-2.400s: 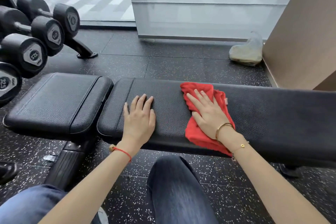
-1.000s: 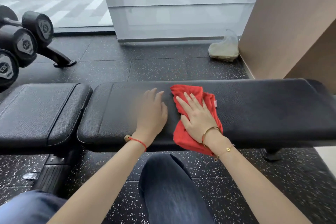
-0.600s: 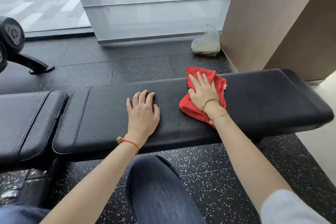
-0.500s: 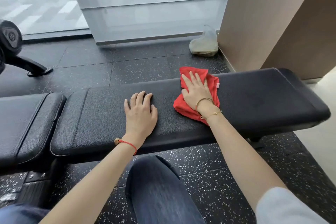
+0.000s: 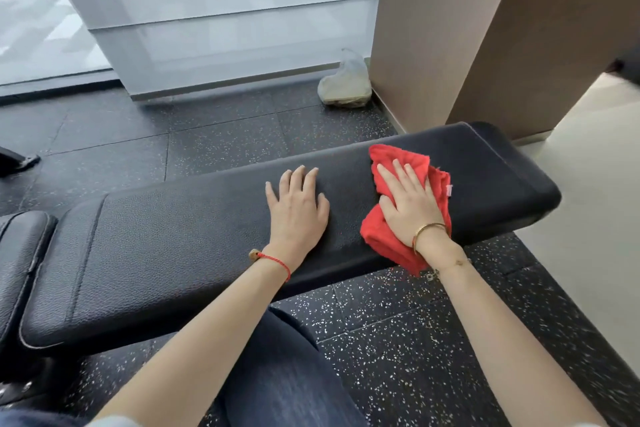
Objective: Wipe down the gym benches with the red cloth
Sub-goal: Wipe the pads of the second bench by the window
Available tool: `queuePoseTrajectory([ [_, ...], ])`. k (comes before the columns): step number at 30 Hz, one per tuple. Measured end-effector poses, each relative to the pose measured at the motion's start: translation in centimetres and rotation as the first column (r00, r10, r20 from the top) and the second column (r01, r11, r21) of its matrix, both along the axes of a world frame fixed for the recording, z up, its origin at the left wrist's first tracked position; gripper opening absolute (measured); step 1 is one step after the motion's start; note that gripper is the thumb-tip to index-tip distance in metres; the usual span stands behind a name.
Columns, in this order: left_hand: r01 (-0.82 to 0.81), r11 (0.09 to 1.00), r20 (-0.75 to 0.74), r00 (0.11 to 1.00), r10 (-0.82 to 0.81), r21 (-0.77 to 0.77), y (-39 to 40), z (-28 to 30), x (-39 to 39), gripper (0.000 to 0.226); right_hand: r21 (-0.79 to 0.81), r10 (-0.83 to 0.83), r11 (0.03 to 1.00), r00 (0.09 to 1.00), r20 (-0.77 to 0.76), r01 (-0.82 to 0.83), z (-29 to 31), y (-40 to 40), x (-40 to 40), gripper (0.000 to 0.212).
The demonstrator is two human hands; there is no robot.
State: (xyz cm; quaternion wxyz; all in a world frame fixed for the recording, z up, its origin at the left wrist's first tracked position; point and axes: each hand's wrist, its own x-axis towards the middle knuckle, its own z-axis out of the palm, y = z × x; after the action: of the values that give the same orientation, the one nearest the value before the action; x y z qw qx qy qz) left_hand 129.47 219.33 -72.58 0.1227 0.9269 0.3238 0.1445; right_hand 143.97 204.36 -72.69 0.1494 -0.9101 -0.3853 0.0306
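Since the earlier frame, the right hand [image 5: 410, 206] and the red cloth [image 5: 401, 236] have slid toward the right end of the black padded table [image 5: 173, 246], and the left hand [image 5: 298, 210] has followed. The right hand presses the cloth flat with straight fingers; the cloth's near corner hangs over the front edge. The left hand lies flat, fingers spread, just beside the cloth.

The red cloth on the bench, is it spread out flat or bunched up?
Bunched up. The red cloth lies in rumpled folds under the flat right hand, one corner hanging over the bench edge.
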Motion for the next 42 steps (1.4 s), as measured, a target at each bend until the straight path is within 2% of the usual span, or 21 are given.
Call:
queuePoseTrajectory([
  [4,0.078,0.997,-0.005,0.997,-0.078,-0.01,-1.9,-0.4,3.0,0.053,-0.02,-0.204,0.979,0.979,0.003,0.204,0.2,-3.3,5.6,0.058],
  [8,0.118,0.993,-0.014,0.993,-0.118,0.007,-2.5,-0.7,5.0,0.053,-0.02,-0.342,0.939,0.939,0.038,0.343,0.2,-5.3,9.8,0.057],
  [15,0.083,0.996,-0.016,0.996,-0.083,0.045,-3.2,-1.4,5.9,0.054,-0.044,-0.444,0.894,0.895,0.027,0.445,0.7,-5.4,15.8,0.056],
  [20,0.067,0.996,-0.022,0.998,-0.066,0.061,-3.3,-1.3,6.1,0.054,-0.088,-0.376,0.922,0.926,0.022,0.377,0.9,-3.2,17.9,0.057],
  [24,0.065,0.995,-0.022,0.998,-0.064,0.069,-3.3,-1.3,6.2,0.054,-0.106,-0.238,0.966,0.971,0.002,0.237,1.1,-0.6,17.5,0.057],
  [29,0.055,0.997,-0.017,0.998,-0.054,0.061,-3.2,-1.2,6.2,0.053,-0.086,-0.035,0.996,0.999,-0.013,0.033,0.7,2.0,13.4,0.057],
  [34,0.061,0.997,-0.005,0.998,-0.061,0.041,-3.2,-1.1,6.1,0.052,-0.042,0.115,0.993,0.993,0.032,-0.114,-0.4,-0.5,8.6,0.058],
  [38,0.069,0.998,0.038,0.997,-0.07,0.005,-3.0,-0.9,5.7,0.049,0.011,0.065,0.998,0.998,0.011,-0.066,-0.8,-3.7,8.0,0.058],
  [42,0.086,0.996,0.178,0.981,-0.082,-0.014,-3.0,-0.2,4.3,0.04,-0.01,-0.061,0.998,0.998,0.0,0.061,-0.2,-3.5,9.6,0.056],
])
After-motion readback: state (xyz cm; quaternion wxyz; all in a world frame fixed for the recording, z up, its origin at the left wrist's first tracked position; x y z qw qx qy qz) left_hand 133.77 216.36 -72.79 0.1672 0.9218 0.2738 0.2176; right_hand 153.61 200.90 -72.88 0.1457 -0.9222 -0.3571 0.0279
